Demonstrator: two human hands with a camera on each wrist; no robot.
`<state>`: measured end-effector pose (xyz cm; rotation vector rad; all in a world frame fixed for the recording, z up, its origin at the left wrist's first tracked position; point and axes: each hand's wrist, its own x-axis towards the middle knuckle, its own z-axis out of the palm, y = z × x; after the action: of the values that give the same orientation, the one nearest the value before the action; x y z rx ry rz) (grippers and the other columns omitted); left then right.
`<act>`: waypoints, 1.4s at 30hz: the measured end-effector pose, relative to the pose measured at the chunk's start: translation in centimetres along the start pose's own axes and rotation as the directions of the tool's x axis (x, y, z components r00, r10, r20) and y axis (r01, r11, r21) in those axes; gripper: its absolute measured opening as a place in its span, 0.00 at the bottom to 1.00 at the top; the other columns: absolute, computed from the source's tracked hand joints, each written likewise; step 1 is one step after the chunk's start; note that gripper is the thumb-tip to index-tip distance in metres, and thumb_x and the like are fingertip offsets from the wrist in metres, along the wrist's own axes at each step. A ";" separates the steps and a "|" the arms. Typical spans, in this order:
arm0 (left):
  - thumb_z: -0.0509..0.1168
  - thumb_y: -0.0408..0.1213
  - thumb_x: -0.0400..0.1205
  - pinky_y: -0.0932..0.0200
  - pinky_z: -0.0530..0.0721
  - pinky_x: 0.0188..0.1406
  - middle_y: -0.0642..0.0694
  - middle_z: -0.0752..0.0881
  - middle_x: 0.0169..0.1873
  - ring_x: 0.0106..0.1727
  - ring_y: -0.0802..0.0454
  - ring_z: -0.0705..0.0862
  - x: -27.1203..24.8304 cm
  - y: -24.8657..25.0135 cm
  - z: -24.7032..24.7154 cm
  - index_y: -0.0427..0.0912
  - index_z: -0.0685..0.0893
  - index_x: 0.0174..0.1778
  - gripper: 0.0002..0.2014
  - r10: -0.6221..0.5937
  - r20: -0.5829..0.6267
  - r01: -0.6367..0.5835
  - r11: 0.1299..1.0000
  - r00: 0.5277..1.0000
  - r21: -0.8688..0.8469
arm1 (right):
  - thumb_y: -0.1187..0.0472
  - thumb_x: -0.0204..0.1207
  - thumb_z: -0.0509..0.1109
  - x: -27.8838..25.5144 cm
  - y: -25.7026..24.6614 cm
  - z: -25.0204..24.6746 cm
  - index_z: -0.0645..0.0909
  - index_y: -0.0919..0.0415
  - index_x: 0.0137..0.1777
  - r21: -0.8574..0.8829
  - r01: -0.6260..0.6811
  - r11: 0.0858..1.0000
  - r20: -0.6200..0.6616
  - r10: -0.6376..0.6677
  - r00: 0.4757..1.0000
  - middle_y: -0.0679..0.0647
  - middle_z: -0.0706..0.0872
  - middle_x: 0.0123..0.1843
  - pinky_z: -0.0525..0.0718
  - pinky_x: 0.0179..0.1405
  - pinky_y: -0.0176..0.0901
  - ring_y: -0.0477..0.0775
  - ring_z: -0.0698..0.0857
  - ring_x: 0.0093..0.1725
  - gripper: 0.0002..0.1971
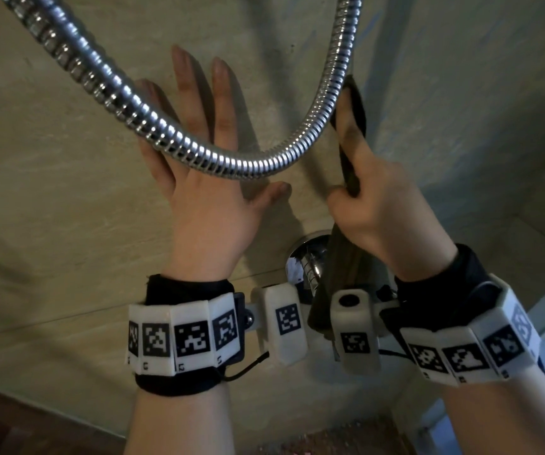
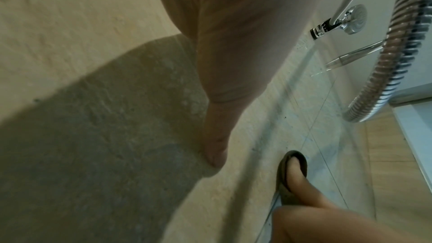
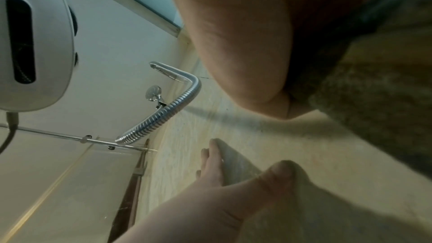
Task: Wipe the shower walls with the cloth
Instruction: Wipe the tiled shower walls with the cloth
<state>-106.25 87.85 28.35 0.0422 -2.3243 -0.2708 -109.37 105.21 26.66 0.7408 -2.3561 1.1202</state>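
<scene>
Wrist bands with printed markers (image 1: 185,339) at 6 o'clock, both hands up on the beige shower wall (image 1: 67,198).

Left hand (image 1: 205,178) lies flat on the wall, fingers straight and spread, metal shower hose (image 1: 172,139) crossing in front of them. Right hand (image 1: 373,198) at 3 o'clock pinches the dark cloth (image 1: 351,116), thumb at 9 o'clock of the fold, fingers along it pressing toward the wall; cloth tail hangs past the chrome valve (image 1: 310,261).
</scene>
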 end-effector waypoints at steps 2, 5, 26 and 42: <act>0.76 0.59 0.69 0.29 0.34 0.75 0.35 0.45 0.85 0.83 0.28 0.40 0.0 0.0 0.0 0.46 0.45 0.86 0.58 -0.003 -0.003 0.003 1.000 1.000 -0.003 | 0.63 0.71 0.60 0.0 -0.3 0.1 0.46 0.46 0.85 0.007 -0.008 1.000 0.003 0.008 1.000 0.48 0.75 0.26 0.80 0.28 0.49 0.50 0.76 0.24 0.44; 0.75 0.59 0.70 0.24 0.38 0.77 0.36 0.46 0.85 0.83 0.29 0.41 0.0 0.0 0.0 0.47 0.45 0.86 0.57 -0.012 0.013 0.012 1.000 1.000 -0.009 | 0.64 0.74 0.61 -1.2 -0.1 0.6 0.39 0.33 0.82 -0.007 -0.100 0.995 0.090 0.100 0.991 0.51 0.81 0.34 0.84 0.36 0.53 0.51 0.80 0.30 0.46; 0.76 0.49 0.74 0.42 0.38 0.81 0.38 0.47 0.85 0.84 0.37 0.42 -0.8 1.0 -1.4 0.47 0.53 0.85 0.49 0.008 -0.051 -0.013 0.995 0.999 -0.094 | 0.75 0.76 0.65 -3.2 0.5 -0.5 0.59 0.45 0.80 0.358 -0.163 0.919 0.260 0.070 0.963 0.37 0.75 0.69 0.70 0.55 0.14 0.14 0.73 0.53 0.38; 0.65 0.38 0.81 0.63 0.81 0.55 0.55 0.89 0.45 0.51 0.60 0.85 -4.9 3.3 0.4 0.51 0.88 0.50 0.07 0.111 0.375 0.365 0.102 0.920 -0.926 | 0.66 0.76 0.55 -4.5 -2.5 -0.3 0.75 0.60 0.69 0.916 -0.399 -0.026 0.390 -0.167 0.906 0.54 0.64 0.18 0.66 0.16 0.37 0.51 0.67 0.14 0.21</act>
<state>-102.96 91.67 25.35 -0.5432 -1.9190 -2.1099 -104.28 105.44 25.66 1.2703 -1.3054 3.1629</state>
